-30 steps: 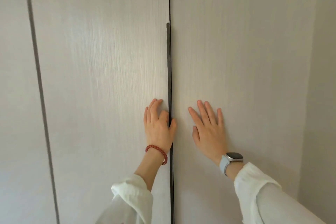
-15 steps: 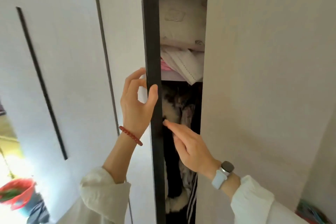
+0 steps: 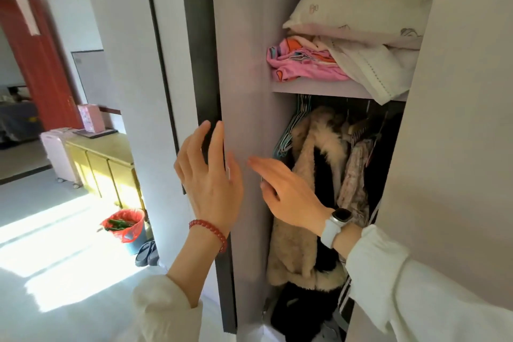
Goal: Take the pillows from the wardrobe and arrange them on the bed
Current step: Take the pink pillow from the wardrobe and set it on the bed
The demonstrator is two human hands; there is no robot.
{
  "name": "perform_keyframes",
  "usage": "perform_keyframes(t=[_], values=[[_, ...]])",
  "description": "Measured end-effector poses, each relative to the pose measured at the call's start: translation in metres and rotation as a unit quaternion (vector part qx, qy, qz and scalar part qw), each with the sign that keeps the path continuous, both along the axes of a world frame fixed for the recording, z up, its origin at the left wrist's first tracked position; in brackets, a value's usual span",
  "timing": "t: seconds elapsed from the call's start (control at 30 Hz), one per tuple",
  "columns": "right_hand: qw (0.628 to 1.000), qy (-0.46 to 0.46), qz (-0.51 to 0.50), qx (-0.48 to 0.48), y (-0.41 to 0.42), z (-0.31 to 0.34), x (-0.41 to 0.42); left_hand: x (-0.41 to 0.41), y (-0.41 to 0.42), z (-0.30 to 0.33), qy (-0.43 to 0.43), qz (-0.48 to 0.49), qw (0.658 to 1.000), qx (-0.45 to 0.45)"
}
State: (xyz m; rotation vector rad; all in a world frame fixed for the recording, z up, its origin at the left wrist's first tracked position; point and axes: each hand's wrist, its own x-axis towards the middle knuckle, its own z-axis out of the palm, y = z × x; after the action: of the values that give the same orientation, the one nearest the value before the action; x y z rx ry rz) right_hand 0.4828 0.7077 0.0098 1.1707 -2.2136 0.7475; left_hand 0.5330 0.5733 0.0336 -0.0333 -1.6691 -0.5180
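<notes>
The wardrobe's left door stands swung open, its dark edge toward me. A cream pillow with small printed animals lies on the upper shelf, on top of folded white bedding and a pink cloth. My left hand rests flat against the door's edge, fingers spread. My right hand is open against the door's inner face, below the shelf. Neither hand holds anything. The right door hides the pillow's right end.
Below the shelf hang a beige fur coat, dark clothes and hangers. To the left are a yellow cabinet, a pink suitcase, a bin with a red bag, slippers and a red door.
The wardrobe was shut a second ago with both palms on it. The left door has since swung wide open, uncovering the pillow shelf and hanging clothes. My left hand has let go of the edge.
</notes>
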Motion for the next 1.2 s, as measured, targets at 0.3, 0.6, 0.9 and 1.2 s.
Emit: perform_keyframes(t=[0.3, 0.6, 0.9, 1.2], values=[[0.986, -0.023, -0.164, -0.022, 0.086, -0.017, -0.015, -0.037, 0.043, -0.033, -0.15, -0.145, 0.975, -0.077], [0.941, -0.012, -0.336, -0.021, 0.204, 0.013, -0.03, -0.136, 0.165, 0.008, -0.204, -0.319, 0.918, -0.116], [0.891, 0.014, -0.449, -0.065, 0.264, 0.025, -0.039, -0.209, 0.267, 0.021, -0.308, -0.398, 0.846, -0.175], [0.844, -0.011, -0.526, -0.107, 0.25, 0.004, -0.024, -0.216, 0.263, 0.024, -0.309, -0.592, 0.738, -0.098]])
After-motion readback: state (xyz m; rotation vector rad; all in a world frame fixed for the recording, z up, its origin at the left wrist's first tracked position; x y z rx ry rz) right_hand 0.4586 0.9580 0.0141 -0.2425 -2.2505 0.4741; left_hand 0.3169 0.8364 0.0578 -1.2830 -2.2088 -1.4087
